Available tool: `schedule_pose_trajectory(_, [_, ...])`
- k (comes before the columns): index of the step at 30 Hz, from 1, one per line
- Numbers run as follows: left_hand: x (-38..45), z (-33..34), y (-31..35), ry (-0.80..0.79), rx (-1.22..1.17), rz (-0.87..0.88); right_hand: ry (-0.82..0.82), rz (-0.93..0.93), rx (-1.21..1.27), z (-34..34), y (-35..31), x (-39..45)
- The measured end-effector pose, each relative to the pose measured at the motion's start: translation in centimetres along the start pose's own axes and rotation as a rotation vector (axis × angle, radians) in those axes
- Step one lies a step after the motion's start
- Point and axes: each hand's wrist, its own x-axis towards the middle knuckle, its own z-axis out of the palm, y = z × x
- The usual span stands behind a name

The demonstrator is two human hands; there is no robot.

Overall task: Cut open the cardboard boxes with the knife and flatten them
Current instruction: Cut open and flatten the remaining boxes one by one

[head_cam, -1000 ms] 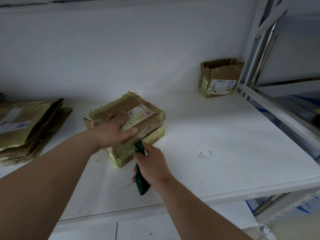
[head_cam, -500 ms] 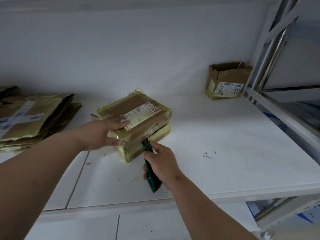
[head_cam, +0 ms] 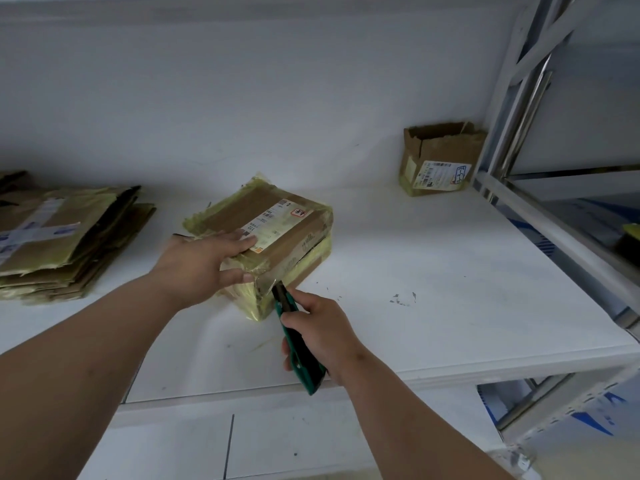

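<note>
Knife (head_cam: 300, 344) drawn back to near corner of taped box (head_cam: 273, 233); right hand (head_cam: 320, 332) clenched round green handle; left hand (head_cam: 204, 263) flat, pressing yellow-taped, labelled top.

— What's on the white shelf (head_cam: 433, 271)?
— A taped cardboard box (head_cam: 277, 233), closed, lying flat, label up, wrapped in yellowish tape. The green knife (head_cam: 294, 341) touches its near corner.
— Others?
— An opened box (head_cam: 440, 157) upright at the back right; flattened boxes (head_cam: 62, 237) stacked at the left.
</note>
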Motion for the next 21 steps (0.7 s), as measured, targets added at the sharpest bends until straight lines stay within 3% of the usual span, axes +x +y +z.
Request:
schedule_pose_trajectory(11, [-0.3,0.3,2.3,0.058,0.202,-0.105,0.009,0.014,0.012,-1.0,0.2,-1.9])
schedule_pose_trajectory(14, [-0.1,-0.1,3.7,0.099,0.245,-0.201,-0.003,0.006,-0.002,-1.6,-0.2,-2.6])
schedule_pose_trajectory(17, [0.9,-0.6,5.0,0.169,0.198,-0.27,-0.099,-0.006,-0.069,-0.7,-0.3,-3.5])
schedule_pose_trajectory(21, [1.2,-0.6,5.6,0.139,0.127,-0.233,0.011,-0.026,-0.026,-1.7,-0.8,-3.5])
